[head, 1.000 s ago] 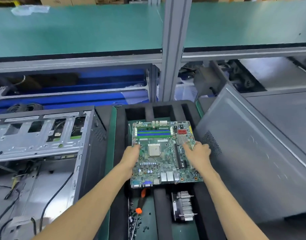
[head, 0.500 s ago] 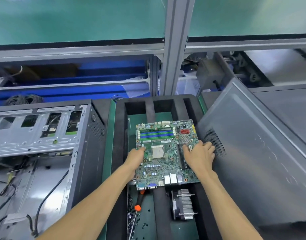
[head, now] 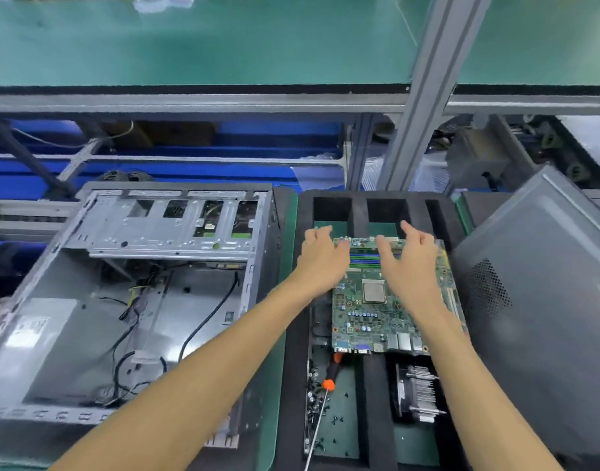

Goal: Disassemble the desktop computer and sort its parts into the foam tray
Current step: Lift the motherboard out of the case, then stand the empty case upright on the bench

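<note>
The board (head: pixel 376 300) lies flat in the big middle bay of the foam tray (head: pixel 293 334), its port row toward the person and its memory slots at the far edge. Both hands are over that far edge: the left hand (head: pixel 320 258) at the far-left corner, the right hand (head: pixel 412 263) over the slots, fingers of both spread and nearly straight, gripping nothing; whether the fingertips touch the board or hover just above it I cannot tell. As a thing to handle, the board looks light, thin and stiff, but likely fragile: it would flex if pushed in the middle, and the chip (head: pixel 373 290) and the small upright parts around it look easy to damage. Bare edges and corners seem the safe places to hold or press, with both hands so it stays level. If the memory sticks come out next, the latches at the slot ends are the likely place to work, though they are too small to see here. Around it, a heatsink (head: pixel 417 392) sits in the near-right bay, and a screwdriver (head: pixel 325 389) lies among loose screws (head: pixel 313 399) in the near-left bay, its handle reaching up to the board's near edge. The open case (head: pixel 132 300) stands to the left with cables still inside, and a side panel (head: pixel 536 317) leans close along the tray's right side, crowding the right forearm.
</note>
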Action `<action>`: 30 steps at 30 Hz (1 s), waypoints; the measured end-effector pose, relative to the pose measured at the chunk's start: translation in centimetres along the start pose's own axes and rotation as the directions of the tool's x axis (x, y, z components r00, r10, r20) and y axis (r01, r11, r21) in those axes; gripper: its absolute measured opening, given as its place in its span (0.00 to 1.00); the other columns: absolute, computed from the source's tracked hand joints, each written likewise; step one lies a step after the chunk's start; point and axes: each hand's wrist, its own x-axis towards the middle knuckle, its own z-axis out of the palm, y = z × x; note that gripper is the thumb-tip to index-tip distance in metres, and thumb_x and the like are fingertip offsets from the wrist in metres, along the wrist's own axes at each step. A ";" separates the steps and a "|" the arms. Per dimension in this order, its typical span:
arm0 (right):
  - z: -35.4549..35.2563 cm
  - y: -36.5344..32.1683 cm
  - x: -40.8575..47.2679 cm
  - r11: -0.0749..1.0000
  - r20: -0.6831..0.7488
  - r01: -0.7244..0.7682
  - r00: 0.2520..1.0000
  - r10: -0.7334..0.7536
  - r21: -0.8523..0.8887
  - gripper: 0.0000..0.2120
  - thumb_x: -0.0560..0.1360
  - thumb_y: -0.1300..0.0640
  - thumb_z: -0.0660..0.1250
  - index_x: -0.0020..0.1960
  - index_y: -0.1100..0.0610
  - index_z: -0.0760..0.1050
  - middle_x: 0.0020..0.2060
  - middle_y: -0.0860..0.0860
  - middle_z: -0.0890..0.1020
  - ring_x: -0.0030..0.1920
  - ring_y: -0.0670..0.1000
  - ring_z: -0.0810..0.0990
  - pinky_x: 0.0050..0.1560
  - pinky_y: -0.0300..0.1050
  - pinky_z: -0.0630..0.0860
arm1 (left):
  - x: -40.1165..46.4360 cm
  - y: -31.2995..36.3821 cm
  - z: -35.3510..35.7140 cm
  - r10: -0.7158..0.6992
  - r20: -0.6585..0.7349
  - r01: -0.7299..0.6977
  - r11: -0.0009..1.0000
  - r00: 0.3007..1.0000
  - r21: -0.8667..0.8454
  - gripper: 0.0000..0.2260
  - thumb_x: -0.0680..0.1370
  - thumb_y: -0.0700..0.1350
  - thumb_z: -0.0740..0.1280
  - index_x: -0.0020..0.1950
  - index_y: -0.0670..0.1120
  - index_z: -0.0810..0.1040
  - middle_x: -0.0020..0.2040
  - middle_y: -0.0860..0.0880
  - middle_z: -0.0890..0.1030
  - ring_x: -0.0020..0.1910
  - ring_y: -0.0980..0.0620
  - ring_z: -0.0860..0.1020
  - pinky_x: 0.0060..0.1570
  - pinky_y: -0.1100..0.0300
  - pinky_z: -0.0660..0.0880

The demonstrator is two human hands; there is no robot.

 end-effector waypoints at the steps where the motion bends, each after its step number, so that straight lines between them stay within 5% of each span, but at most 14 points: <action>1: 0.7 -1.8 -0.4 0.998 0.043 0.019 0.999 -0.022 0.067 0.31 0.83 0.46 0.63 0.79 0.61 0.61 0.73 0.60 0.66 0.75 0.57 0.61 0.68 0.48 0.62 | -0.6 0.3 -1.4 0.045 -0.028 -0.045 0.999 0.999 -0.013 0.24 0.84 0.51 0.55 0.79 0.45 0.57 0.78 0.48 0.56 0.75 0.46 0.63 0.73 0.46 0.60; 5: 4.8 -8.9 -3.4 0.957 0.259 -0.070 0.966 -0.006 0.283 0.34 0.82 0.41 0.62 0.81 0.56 0.59 0.75 0.55 0.69 0.73 0.53 0.69 0.63 0.44 0.66 | -3.1 -0.7 -8.9 0.200 -0.231 -0.205 0.979 0.952 0.005 0.21 0.83 0.49 0.59 0.74 0.45 0.65 0.73 0.45 0.66 0.72 0.47 0.66 0.72 0.53 0.62; 9: 8.7 -13.4 -7.1 0.947 0.483 -0.216 0.872 0.077 0.237 0.42 0.80 0.38 0.64 0.83 0.55 0.49 0.80 0.52 0.62 0.76 0.55 0.66 0.65 0.46 0.66 | -6.1 -6.6 -18.5 0.346 -0.449 -0.272 0.936 0.824 0.223 0.18 0.81 0.47 0.62 0.70 0.42 0.69 0.67 0.43 0.74 0.66 0.44 0.71 0.67 0.49 0.67; 12: 11.1 -15.0 -9.4 0.953 0.523 -0.261 0.839 0.146 0.152 0.40 0.82 0.49 0.65 0.83 0.54 0.44 0.77 0.55 0.67 0.68 0.59 0.75 0.61 0.48 0.72 | -7.9 -13.9 -26.2 0.333 -0.585 -0.069 0.902 0.739 0.427 0.17 0.80 0.46 0.64 0.67 0.40 0.72 0.62 0.38 0.76 0.61 0.37 0.73 0.62 0.45 0.68; 15: 11.9 -15.6 -10.8 0.966 0.394 -0.247 0.898 0.197 0.080 0.37 0.82 0.57 0.63 0.82 0.53 0.44 0.69 0.60 0.75 0.47 0.56 0.79 0.45 0.45 0.72 | -8.7 -21.3 -31.5 0.086 -0.669 0.285 0.859 0.739 0.425 0.21 0.80 0.50 0.64 0.66 0.37 0.69 0.61 0.33 0.75 0.60 0.31 0.73 0.57 0.40 0.70; 19: 11.9 -15.4 -12.0 0.965 0.305 -0.261 0.917 0.255 -0.023 0.30 0.82 0.59 0.62 0.80 0.54 0.54 0.51 0.56 0.78 0.37 0.51 0.74 0.33 0.45 0.67 | -9.4 -28.5 -32.6 -0.323 -0.473 0.446 0.878 0.820 0.174 0.24 0.83 0.57 0.55 0.66 0.37 0.66 0.65 0.31 0.73 0.62 0.31 0.73 0.60 0.42 0.69; 23: 12.2 -15.6 -12.5 0.966 0.221 -0.229 0.943 0.250 -0.117 0.24 0.81 0.61 0.60 0.76 0.59 0.59 0.46 0.56 0.76 0.35 0.48 0.72 0.30 0.41 0.64 | -9.8 -30.0 -30.6 -0.216 -0.370 0.298 0.937 0.904 0.180 0.26 0.83 0.62 0.50 0.63 0.42 0.72 0.56 0.39 0.79 0.53 0.36 0.76 0.51 0.47 0.72; 30: 12.4 -15.5 -12.7 0.962 0.171 -0.212 0.955 0.241 -0.172 0.21 0.82 0.60 0.60 0.74 0.59 0.61 0.37 0.48 0.71 0.34 0.47 0.72 0.29 0.41 0.63 | -9.5 -30.6 -33.5 -0.316 -0.140 0.305 0.948 0.939 -0.091 0.31 0.79 0.70 0.52 0.65 0.47 0.76 0.54 0.51 0.77 0.50 0.52 0.75 0.53 0.53 0.68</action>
